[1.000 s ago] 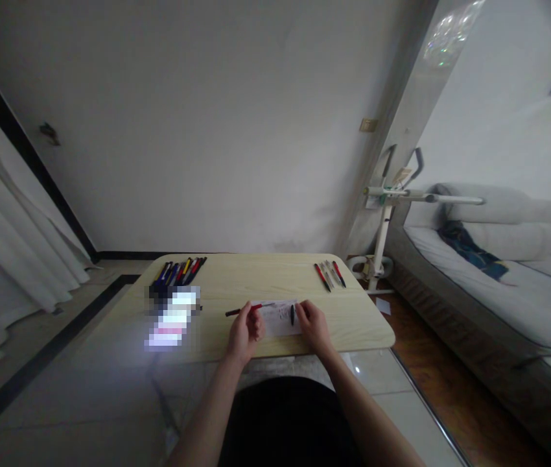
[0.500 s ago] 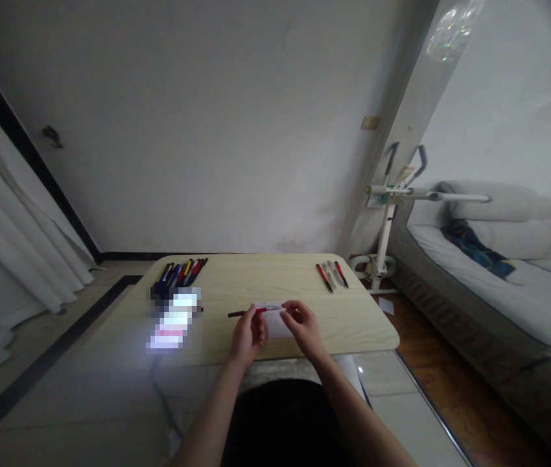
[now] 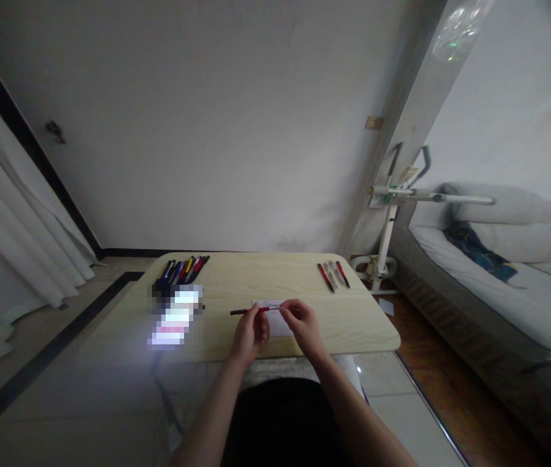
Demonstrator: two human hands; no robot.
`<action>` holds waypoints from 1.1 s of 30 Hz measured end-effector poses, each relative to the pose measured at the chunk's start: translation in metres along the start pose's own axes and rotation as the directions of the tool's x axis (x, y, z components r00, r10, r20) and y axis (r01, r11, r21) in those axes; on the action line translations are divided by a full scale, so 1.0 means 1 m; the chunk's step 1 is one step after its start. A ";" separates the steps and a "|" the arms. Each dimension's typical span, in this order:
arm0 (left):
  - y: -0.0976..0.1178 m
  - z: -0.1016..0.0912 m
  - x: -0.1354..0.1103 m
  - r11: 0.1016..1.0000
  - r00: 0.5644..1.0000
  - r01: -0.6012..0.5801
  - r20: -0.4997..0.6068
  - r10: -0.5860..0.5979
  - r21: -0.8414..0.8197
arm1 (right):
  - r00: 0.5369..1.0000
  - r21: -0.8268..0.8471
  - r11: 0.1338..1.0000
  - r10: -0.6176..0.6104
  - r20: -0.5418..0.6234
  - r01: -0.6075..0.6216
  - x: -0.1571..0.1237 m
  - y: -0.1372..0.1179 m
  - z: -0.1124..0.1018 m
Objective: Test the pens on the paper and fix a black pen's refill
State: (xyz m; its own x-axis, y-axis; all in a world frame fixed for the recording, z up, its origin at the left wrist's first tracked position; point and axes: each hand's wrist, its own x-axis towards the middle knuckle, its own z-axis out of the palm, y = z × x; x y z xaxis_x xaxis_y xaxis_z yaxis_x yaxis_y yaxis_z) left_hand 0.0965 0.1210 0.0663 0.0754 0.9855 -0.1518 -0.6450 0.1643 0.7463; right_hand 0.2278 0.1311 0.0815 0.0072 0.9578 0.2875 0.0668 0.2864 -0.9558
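My left hand (image 3: 250,332) is closed around a red-and-black pen (image 3: 264,309), which lies almost level with its dark end sticking out to the left. From the red end a thin, pale piece like a pen refill (image 3: 274,308) reaches to the right. The fingertips of my right hand (image 3: 301,318) are pinched on the far end of that refill; the tip itself is hidden by them. Beneath both hands, a white sheet of paper (image 3: 280,326) rests on the light wooden table (image 3: 266,275).
Several pens and markers (image 3: 183,269) lie bunched at the table's left back. On the right back, several red and clear pens (image 3: 334,275) lie side by side. A bright, blurred-out screen (image 3: 175,318) is at the left. Exercise equipment (image 3: 386,240) stands beyond the right corner.
My right fingers have closed more tightly at the end of the thin refill. The pen stays in my left hand, tilted slightly less. The view has shifted a little.
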 end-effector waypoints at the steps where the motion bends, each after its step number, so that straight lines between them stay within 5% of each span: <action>1: 0.000 0.000 0.000 1.000 1.000 -0.005 0.003 0.005 0.003 | 1.000 -0.001 1.000 -0.002 0.000 0.002 0.000 -0.001 0.000; 33: 0.004 -0.001 0.000 1.000 0.999 -0.004 0.041 0.004 -0.002 | 1.000 -0.069 0.998 0.002 0.018 -0.001 -0.001 -0.008 -0.010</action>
State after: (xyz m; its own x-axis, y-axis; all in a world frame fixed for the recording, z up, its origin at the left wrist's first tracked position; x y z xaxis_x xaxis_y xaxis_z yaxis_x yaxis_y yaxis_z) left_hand 0.0930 0.1220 0.0686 0.1041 0.9871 -0.1216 -0.6466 0.1601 0.7458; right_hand 0.2373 0.1275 0.0896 -0.0111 0.9588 0.2839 0.1352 0.2828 -0.9496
